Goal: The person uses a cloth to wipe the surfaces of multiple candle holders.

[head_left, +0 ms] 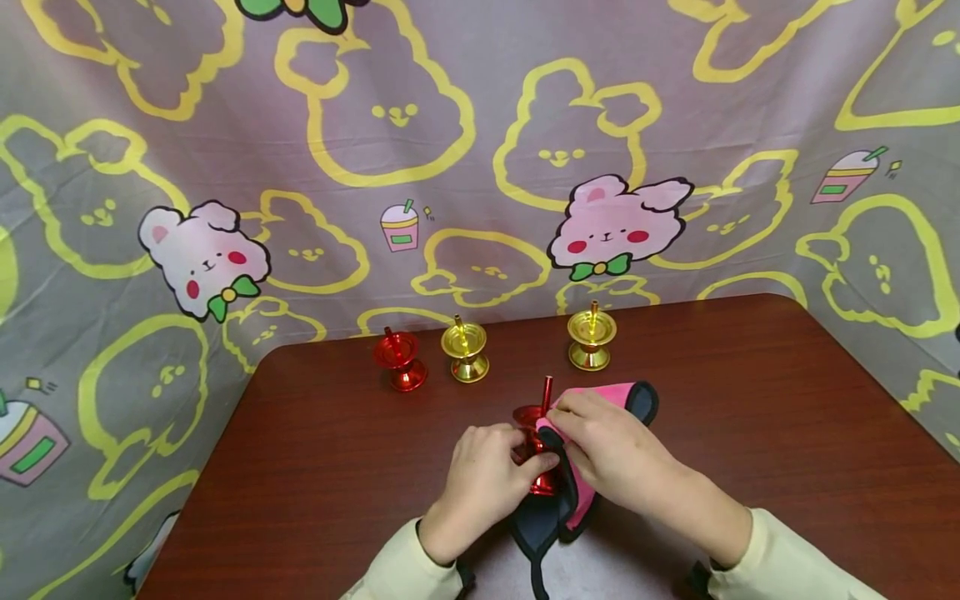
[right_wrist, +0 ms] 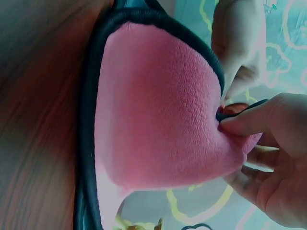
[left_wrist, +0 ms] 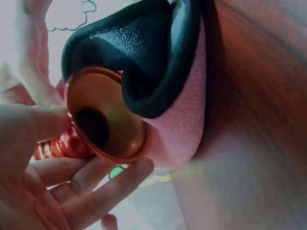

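Observation:
My left hand grips a shiny red metal candle holder by its stem, above the near part of the table. Its thin tube points up and away. In the left wrist view the hollow underside of its base shows. My right hand pinches a cloth against the holder's upper part. This cloth is plush pink on one face, dark on the other, with black edging. A fold of it wraps partly round the holder and hides some of it.
Along the far side of the brown table stand another red candle holder and two gold ones, one left of centre and one farther right. A cartoon-printed curtain hangs behind the table.

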A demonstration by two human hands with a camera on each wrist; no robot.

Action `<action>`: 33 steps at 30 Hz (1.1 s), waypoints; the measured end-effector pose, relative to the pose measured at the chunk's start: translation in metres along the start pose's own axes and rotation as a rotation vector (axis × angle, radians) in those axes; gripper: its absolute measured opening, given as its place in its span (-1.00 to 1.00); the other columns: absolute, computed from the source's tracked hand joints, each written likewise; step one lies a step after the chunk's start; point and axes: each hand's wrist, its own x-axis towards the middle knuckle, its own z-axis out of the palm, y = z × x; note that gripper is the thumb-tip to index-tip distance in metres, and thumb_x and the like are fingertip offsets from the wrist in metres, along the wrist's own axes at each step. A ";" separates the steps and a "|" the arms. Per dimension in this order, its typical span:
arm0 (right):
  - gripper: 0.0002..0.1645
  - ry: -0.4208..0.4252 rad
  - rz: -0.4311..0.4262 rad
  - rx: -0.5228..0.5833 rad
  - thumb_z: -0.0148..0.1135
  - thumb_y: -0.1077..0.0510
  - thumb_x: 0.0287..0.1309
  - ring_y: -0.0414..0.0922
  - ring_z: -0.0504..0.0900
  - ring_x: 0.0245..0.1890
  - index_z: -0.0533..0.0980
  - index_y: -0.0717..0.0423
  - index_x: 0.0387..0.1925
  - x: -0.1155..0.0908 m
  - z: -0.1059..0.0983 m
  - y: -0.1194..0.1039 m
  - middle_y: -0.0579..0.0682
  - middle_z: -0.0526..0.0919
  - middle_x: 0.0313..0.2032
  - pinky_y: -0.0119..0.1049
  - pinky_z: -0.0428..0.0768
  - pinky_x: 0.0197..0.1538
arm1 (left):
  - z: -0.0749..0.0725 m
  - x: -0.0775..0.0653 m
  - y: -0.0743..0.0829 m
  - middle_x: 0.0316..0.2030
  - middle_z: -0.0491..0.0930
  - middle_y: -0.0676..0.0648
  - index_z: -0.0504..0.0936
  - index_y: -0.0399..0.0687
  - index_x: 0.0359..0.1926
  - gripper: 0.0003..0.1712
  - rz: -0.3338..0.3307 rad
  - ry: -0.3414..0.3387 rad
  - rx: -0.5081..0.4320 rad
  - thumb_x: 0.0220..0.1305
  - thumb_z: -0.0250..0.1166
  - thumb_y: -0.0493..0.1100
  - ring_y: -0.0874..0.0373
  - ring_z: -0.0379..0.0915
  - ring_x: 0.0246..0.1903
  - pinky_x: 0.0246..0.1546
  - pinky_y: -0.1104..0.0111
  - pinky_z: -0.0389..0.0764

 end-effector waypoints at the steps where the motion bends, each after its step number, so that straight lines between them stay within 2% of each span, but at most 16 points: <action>1: -0.63 0.003 -0.003 -0.018 0.52 0.34 -0.07 -0.13 0.52 -0.19 0.68 0.20 -0.13 0.000 0.001 -0.002 -0.03 0.58 -0.23 -0.27 0.64 -0.11 | 0.001 0.000 0.000 -0.78 0.31 0.23 0.48 0.16 -0.75 -0.50 0.022 0.010 0.047 0.06 0.54 0.17 0.29 0.22 -0.74 -0.64 0.38 0.20; 4: -0.65 0.011 -0.011 -0.067 0.53 0.32 -0.10 -0.14 0.48 -0.26 0.68 0.23 -0.17 0.001 0.003 -0.006 -0.02 0.54 -0.30 -0.31 0.64 -0.19 | 0.004 0.001 0.001 -0.74 0.42 0.17 0.55 0.11 -0.73 -0.54 0.073 0.033 0.150 0.05 0.54 0.18 0.19 0.32 -0.71 -0.60 0.35 0.26; 7: -0.65 0.022 -0.017 -0.086 0.52 0.33 -0.12 -0.13 0.49 -0.27 0.66 0.23 -0.19 0.001 0.005 -0.007 -0.01 0.53 -0.31 -0.29 0.63 -0.21 | 0.007 0.003 0.001 -0.70 0.51 0.12 0.64 0.06 -0.68 -0.59 0.097 0.045 0.193 0.05 0.55 0.17 0.13 0.39 -0.68 -0.62 0.34 0.29; 10: -0.62 0.033 -0.003 -0.064 0.53 0.33 -0.11 -0.13 0.49 -0.27 0.66 0.24 -0.16 0.000 0.006 -0.006 0.00 0.54 -0.29 -0.29 0.64 -0.21 | 0.008 0.004 -0.001 -0.69 0.51 0.12 0.66 0.06 -0.65 -0.60 0.094 0.045 0.190 0.04 0.55 0.17 0.15 0.39 -0.69 -0.63 0.36 0.29; 13: -0.54 0.044 0.040 -0.008 0.58 0.28 -0.11 -0.17 0.52 -0.24 0.66 0.18 -0.08 -0.001 0.006 -0.001 -0.04 0.57 -0.23 -0.30 0.66 -0.17 | 0.006 0.005 -0.004 -0.72 0.45 0.15 0.63 0.08 -0.65 -0.58 0.065 0.045 0.141 0.03 0.55 0.21 0.22 0.33 -0.70 -0.62 0.37 0.27; 18: -0.36 0.121 0.121 0.174 0.64 0.23 -0.12 -0.19 0.60 -0.13 0.62 0.07 0.09 -0.003 0.006 0.007 -0.10 0.59 -0.08 -0.26 0.67 -0.10 | 0.000 0.006 -0.011 -0.75 0.32 0.24 0.61 0.12 -0.63 -0.59 -0.021 0.028 -0.013 0.04 0.55 0.21 0.35 0.21 -0.72 -0.66 0.40 0.23; 22: -0.28 0.211 0.156 0.351 0.63 0.31 -0.15 -0.16 0.60 -0.08 0.60 0.05 0.15 -0.006 0.006 0.014 -0.09 0.58 0.00 -0.32 0.67 -0.16 | -0.004 0.005 -0.014 -0.66 0.49 0.24 0.74 0.06 -0.44 -0.69 -0.104 -0.004 -0.190 0.09 0.54 0.15 0.37 0.37 -0.64 -0.64 0.44 0.37; 25: -0.30 0.256 0.187 0.460 0.61 0.34 -0.14 -0.17 0.59 -0.07 0.60 0.05 0.14 -0.008 0.005 0.019 -0.12 0.60 0.00 -0.35 0.66 -0.14 | -0.006 0.006 -0.017 -0.53 0.65 0.17 0.78 0.00 -0.30 -0.70 -0.157 -0.022 -0.355 0.13 0.52 0.10 0.32 0.55 -0.53 -0.52 0.43 0.54; 28: -0.34 0.278 0.258 0.592 0.58 0.34 -0.08 -0.17 0.61 -0.08 0.60 0.04 0.12 -0.010 0.004 0.023 -0.17 0.61 -0.02 -0.34 0.66 -0.09 | -0.006 0.006 -0.018 -0.42 0.72 0.07 0.78 -0.08 -0.22 -0.69 -0.199 -0.022 -0.507 0.18 0.49 0.05 0.22 0.65 -0.42 -0.39 0.39 0.63; 33: -0.43 0.291 0.373 0.870 0.48 0.37 0.07 -0.08 0.68 -0.17 0.57 0.14 0.15 -0.015 0.006 0.030 0.00 0.67 -0.09 -0.28 0.69 -0.16 | -0.008 0.008 -0.019 -0.34 0.75 -0.05 0.76 -0.19 -0.13 -0.71 -0.238 -0.008 -0.691 0.23 0.47 -0.07 0.14 0.67 -0.35 -0.29 0.37 0.66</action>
